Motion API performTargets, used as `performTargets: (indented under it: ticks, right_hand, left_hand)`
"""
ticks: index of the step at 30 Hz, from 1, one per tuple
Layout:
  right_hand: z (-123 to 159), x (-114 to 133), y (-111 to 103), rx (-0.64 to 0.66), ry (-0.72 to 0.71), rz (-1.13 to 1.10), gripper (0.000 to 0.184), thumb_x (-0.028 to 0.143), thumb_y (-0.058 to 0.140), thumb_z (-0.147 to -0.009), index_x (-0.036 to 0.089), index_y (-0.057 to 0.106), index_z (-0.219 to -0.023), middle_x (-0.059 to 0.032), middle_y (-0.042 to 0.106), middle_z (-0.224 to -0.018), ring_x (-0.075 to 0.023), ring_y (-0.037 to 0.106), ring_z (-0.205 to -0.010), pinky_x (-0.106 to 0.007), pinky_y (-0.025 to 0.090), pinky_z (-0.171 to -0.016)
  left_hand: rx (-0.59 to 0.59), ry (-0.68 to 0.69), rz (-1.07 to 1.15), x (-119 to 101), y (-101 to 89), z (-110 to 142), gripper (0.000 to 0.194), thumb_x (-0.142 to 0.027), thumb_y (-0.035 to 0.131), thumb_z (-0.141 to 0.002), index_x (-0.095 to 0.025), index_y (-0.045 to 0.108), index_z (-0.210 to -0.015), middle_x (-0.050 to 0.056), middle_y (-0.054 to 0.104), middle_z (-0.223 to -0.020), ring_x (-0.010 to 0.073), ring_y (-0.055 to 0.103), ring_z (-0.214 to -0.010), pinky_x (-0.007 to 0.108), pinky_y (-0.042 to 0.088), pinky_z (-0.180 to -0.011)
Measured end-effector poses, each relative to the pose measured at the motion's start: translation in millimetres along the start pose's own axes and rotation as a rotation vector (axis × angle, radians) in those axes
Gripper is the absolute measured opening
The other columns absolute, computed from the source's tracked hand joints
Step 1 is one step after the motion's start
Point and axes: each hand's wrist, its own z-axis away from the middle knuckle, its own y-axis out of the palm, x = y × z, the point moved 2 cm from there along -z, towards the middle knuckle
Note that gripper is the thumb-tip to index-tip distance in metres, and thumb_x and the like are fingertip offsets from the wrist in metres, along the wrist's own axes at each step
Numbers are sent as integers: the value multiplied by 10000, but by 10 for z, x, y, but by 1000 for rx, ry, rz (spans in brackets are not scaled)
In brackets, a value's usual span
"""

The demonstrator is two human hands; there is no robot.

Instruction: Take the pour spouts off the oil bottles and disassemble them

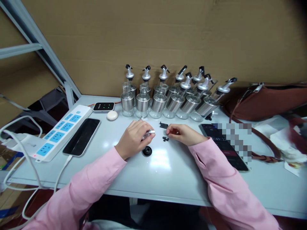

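My left hand is closed around a small silver-white pourer top, mostly covered by the fingers. Just below it on the table lies a round black stopper. My right hand has its thumb and forefinger pinched together over the table; whatever is between them is too small to make out. By those fingertips are several tiny black plugs. A few thin black strip-like pieces lie slightly farther back.
Glass bottles with steel bands stand in rows at the back, several topped with pourers. On the left are a power strip, a phone and a white round case. To the right lie a tablet-like screen and a brown bag.
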Motion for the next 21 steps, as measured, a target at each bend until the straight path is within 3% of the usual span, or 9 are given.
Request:
performTargets:
  ticks: [7,21]
  right_hand:
    - [-26,24,34,54,-133,54,246,307,512,-827,189,708,-917,-63,603,-845,-154,585,-742,-290,468,-714]
    - [-23,46,45,45,-57,116,274,344,487,-853,174,700,-882,-60,685,-849,-177,610,-761,-306,475,-716]
  left_hand:
    - [2,6,-2,-5,-7,-7,73,-230,440,-917,-180,478,-879,27,603,-766,144,509,-685,286,420,-655]
    - [7,-4,-2,-11,-11,-9,93,-241,432,-920,-180,485,-874,26,603,-761,141,504,-678,283,419,-652]
